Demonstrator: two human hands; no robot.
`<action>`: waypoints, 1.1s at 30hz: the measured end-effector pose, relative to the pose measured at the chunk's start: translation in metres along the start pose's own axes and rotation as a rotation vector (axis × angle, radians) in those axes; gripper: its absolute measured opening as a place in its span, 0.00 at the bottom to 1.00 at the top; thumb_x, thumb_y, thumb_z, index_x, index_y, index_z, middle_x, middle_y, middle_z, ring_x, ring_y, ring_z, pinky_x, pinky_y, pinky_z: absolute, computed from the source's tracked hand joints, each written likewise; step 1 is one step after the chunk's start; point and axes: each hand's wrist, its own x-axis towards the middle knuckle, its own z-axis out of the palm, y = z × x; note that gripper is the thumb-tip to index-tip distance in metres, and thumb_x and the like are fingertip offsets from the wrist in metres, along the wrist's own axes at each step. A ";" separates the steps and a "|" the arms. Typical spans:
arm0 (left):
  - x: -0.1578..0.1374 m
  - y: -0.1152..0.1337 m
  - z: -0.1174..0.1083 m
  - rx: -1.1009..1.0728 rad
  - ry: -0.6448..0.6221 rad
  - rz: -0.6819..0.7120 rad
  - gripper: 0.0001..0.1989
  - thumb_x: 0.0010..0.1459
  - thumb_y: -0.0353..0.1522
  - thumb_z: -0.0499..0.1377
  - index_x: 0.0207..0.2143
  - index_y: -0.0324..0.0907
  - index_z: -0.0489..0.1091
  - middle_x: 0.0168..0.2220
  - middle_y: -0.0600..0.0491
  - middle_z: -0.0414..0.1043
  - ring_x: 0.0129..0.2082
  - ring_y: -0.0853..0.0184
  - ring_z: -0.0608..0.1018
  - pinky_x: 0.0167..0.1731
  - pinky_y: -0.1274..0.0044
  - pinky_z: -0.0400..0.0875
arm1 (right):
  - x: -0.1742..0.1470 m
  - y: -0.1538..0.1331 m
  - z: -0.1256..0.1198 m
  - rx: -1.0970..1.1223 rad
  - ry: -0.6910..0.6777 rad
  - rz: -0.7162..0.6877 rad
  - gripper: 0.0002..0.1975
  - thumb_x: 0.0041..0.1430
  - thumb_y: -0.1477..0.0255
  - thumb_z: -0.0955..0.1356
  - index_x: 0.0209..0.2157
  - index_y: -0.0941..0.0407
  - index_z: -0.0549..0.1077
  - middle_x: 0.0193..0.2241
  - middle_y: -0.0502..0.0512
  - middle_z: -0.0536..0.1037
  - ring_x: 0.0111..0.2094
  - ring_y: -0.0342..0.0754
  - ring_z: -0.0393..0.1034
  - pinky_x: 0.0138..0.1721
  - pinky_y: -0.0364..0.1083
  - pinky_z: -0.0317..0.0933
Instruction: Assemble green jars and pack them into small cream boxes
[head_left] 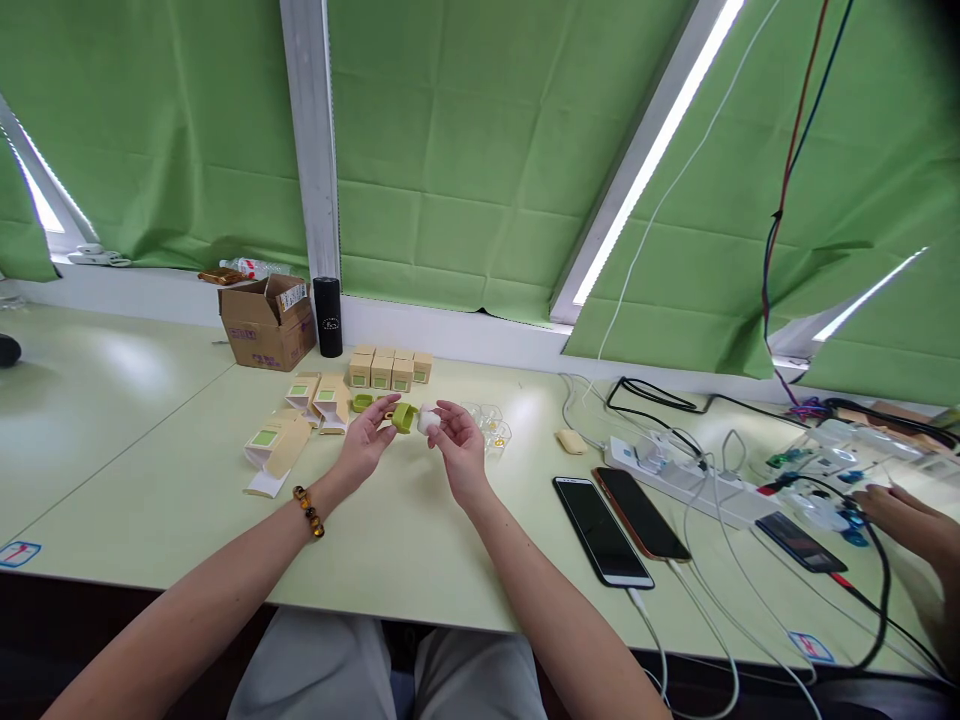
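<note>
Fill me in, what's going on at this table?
Someone is handling two small things over the table. The left hand holds a small green case; the right hand holds a white wad close beside it. Open cartons lie to the left, a group of small boxes stands behind, and clear containers sit just right of the right hand. Another person's hand is at the far right, by the cables.

From afar I am angling my bare left forearm (217, 600) and my bare right forearm (547, 605) forward and inward. My bare left hand (366, 441) is forming a thumb-and-finger pinch; near it, my bare right hand (462, 454) is pinching likewise, the two facing each other.
</note>
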 end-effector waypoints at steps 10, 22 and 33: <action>-0.002 -0.002 0.002 0.037 -0.022 0.028 0.23 0.59 0.36 0.67 0.57 0.43 0.74 0.59 0.43 0.73 0.56 0.56 0.76 0.58 0.64 0.71 | -0.001 0.000 0.003 -0.057 -0.015 0.009 0.17 0.52 0.64 0.78 0.41 0.52 0.75 0.43 0.55 0.81 0.34 0.45 0.72 0.32 0.46 0.69; -0.005 0.002 0.005 0.197 -0.079 0.123 0.19 0.62 0.31 0.63 0.56 0.47 0.74 0.58 0.45 0.72 0.60 0.55 0.73 0.59 0.63 0.69 | -0.002 0.000 0.004 -0.081 -0.018 -0.001 0.16 0.51 0.63 0.78 0.40 0.52 0.76 0.35 0.52 0.81 0.34 0.47 0.74 0.33 0.48 0.72; -0.010 0.006 0.006 0.369 -0.096 0.222 0.22 0.62 0.31 0.63 0.58 0.49 0.72 0.59 0.45 0.72 0.60 0.54 0.71 0.60 0.62 0.66 | -0.004 0.000 0.007 -0.109 -0.022 -0.038 0.16 0.54 0.62 0.77 0.40 0.53 0.75 0.35 0.51 0.78 0.32 0.45 0.73 0.36 0.49 0.74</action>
